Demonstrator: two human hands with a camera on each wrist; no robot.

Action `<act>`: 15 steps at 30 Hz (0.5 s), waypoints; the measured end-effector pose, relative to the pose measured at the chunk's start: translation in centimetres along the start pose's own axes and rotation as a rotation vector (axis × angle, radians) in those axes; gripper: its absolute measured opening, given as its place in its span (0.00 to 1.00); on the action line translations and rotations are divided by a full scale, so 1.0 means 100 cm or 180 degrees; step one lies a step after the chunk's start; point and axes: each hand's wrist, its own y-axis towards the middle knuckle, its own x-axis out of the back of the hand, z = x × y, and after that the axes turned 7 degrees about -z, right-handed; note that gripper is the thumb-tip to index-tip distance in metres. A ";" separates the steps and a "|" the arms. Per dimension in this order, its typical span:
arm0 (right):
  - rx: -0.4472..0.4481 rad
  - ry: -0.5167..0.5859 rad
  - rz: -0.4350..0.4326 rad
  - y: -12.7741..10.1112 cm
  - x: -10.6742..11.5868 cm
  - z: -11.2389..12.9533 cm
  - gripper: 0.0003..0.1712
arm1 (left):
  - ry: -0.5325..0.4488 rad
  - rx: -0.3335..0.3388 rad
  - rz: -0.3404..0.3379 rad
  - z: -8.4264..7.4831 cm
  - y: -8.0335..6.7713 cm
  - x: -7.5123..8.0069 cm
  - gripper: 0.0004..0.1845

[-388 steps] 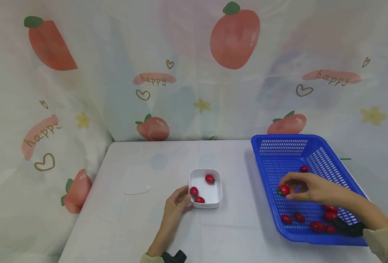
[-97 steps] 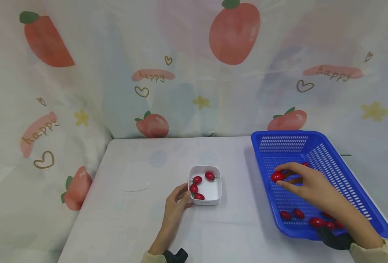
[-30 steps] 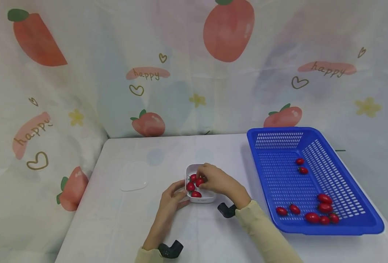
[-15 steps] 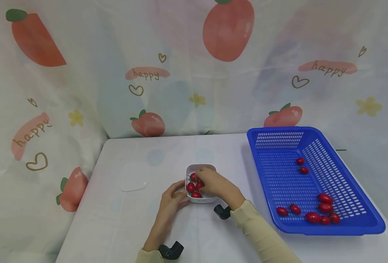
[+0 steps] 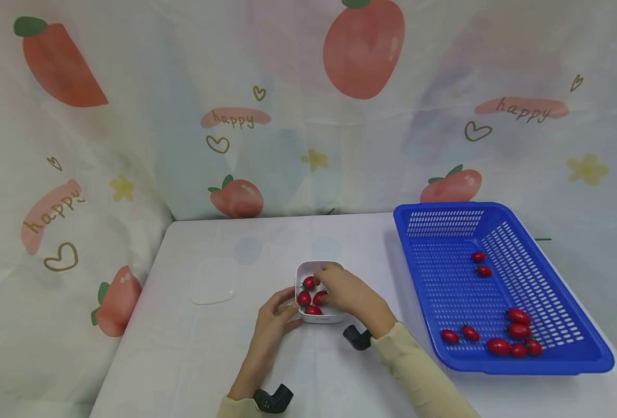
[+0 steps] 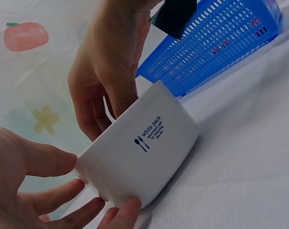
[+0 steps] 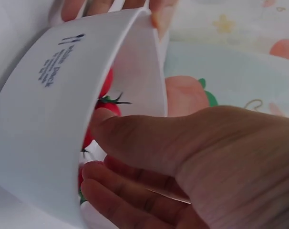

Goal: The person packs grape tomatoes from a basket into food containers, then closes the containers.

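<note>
A small white plastic food box, printed "white pack", stands on the table with several cherry tomatoes inside. My left hand holds the box at its left side, thumb by the rim and fingertips against the wall. Over the box, my right hand reaches down inside. In the right wrist view its thumb and fingers stand apart. A cherry tomato lies right by the right thumb, and green stems show on some of the fruit. The hand covers the box's right part.
A blue perforated plastic basket stands at the right, with several more cherry tomatoes in it, most near its front. To the left of the box lies a clear rounded lid. A printed cloth hangs behind the white table.
The right hand has carried a cherry tomato from the basket into the box, then its fingers have loosened around it. The box holds more tomatoes than before. The left hand has stayed at the box.
</note>
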 end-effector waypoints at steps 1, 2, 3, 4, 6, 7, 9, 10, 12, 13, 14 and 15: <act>-0.0029 0.0004 0.0002 -0.001 0.001 0.001 0.14 | 0.0007 -0.0005 -0.0003 0.000 0.000 0.000 0.25; -0.0058 0.0031 0.0001 -0.003 0.003 0.002 0.14 | 0.0015 -0.0009 -0.0009 0.000 0.000 0.000 0.25; -0.0066 0.0045 0.0001 -0.004 0.004 0.002 0.14 | 0.0021 -0.0014 -0.0013 0.000 0.000 0.000 0.25; -0.0058 0.0055 -0.0003 -0.006 0.005 0.002 0.14 | 0.0029 -0.0016 -0.0021 0.000 0.000 0.000 0.25; -0.0031 0.0090 -0.0020 -0.008 0.007 0.003 0.13 | 0.0040 -0.0016 -0.0031 0.000 0.000 0.000 0.25; -0.0018 0.0106 -0.0028 -0.010 0.008 0.003 0.13 | 0.0050 -0.0019 -0.0037 0.000 0.000 0.000 0.25; 0.0003 0.0109 -0.0074 -0.013 0.011 0.003 0.13 | 0.0047 -0.0013 -0.0037 0.000 0.000 0.000 0.25; 0.0010 0.0106 -0.0097 -0.015 0.012 0.003 0.13 | 0.0046 -0.0005 -0.0036 0.000 -0.001 0.000 0.25; 0.0004 0.0119 -0.0130 -0.019 0.016 0.004 0.13 | 0.0040 0.0012 -0.0035 0.000 -0.001 -0.001 0.25; -0.0007 0.0126 -0.0140 -0.022 0.017 0.005 0.13 | 0.0038 0.0018 -0.0032 0.000 -0.001 -0.001 0.25; -0.0011 0.0130 -0.0156 -0.024 0.019 0.005 0.13 | 0.0028 0.0020 -0.0025 0.000 -0.001 -0.001 0.25; -0.0001 0.0128 -0.0177 -0.026 0.020 0.005 0.13 | 0.0031 0.0019 -0.0028 0.000 -0.001 -0.001 0.25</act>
